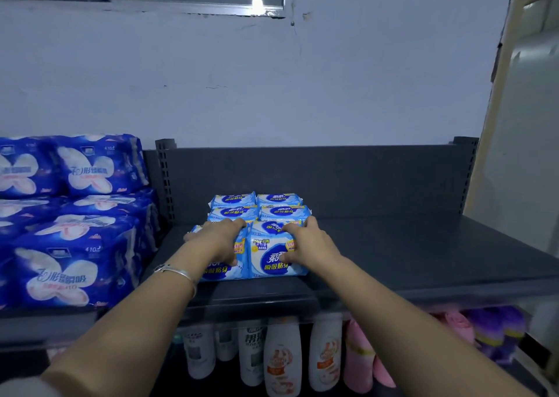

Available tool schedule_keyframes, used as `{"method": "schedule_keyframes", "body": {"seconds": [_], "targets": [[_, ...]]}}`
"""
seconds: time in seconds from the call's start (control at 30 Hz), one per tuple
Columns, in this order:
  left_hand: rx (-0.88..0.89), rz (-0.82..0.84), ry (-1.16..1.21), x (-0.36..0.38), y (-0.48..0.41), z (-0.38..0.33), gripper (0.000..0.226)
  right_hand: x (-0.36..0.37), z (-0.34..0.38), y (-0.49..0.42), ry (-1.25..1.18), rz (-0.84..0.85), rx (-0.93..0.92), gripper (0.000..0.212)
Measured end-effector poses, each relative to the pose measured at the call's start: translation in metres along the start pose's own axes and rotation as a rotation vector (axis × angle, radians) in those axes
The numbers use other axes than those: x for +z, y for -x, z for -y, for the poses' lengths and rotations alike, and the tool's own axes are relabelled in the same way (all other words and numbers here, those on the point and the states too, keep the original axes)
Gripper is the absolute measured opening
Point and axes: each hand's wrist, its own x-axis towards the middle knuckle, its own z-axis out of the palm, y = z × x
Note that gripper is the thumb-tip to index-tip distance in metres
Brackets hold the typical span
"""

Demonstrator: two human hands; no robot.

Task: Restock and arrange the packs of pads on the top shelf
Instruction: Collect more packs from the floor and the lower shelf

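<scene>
Dark grey metal top shelf (408, 245) with upright back panel (332, 179). Light-blue plastic packs of pads (281, 212) lie on it left of centre, in two touching columns. Dark-blue plastic packs (69, 245) are stacked on the adjoining shelf (45, 316), left.

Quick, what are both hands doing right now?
Left hand: grips the front left pack, fingers curled over its top.
Right hand: grips the front right pack, fingers over its top, thumb on its front.

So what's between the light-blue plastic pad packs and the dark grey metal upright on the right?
Nothing: the head view shows only bare dark grey shelf board from the light-blue plastic pad packs to the dark grey metal upright.
</scene>
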Motion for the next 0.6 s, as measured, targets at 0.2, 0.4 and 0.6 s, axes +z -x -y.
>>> {"method": "schedule_keyframes", "body": {"seconds": [0.2, 0.4, 0.6], "targets": [[-0.024, -0.066, -0.053, 0.013, 0.012, -0.004, 0.082, 0.006, -0.001, 0.008, -0.024, 0.025, -0.003, 0.074], [0.003, -0.447, -0.062, 0.033, 0.048, -0.012, 0.059, 0.011, -0.008, 0.029, -0.149, 0.007, -0.016, 0.089], [0.064, -0.57, -0.02, 0.051, 0.101, -0.025, 0.044, 0.023, -0.003, 0.074, -0.143, -0.35, -0.108, 0.051]]}}
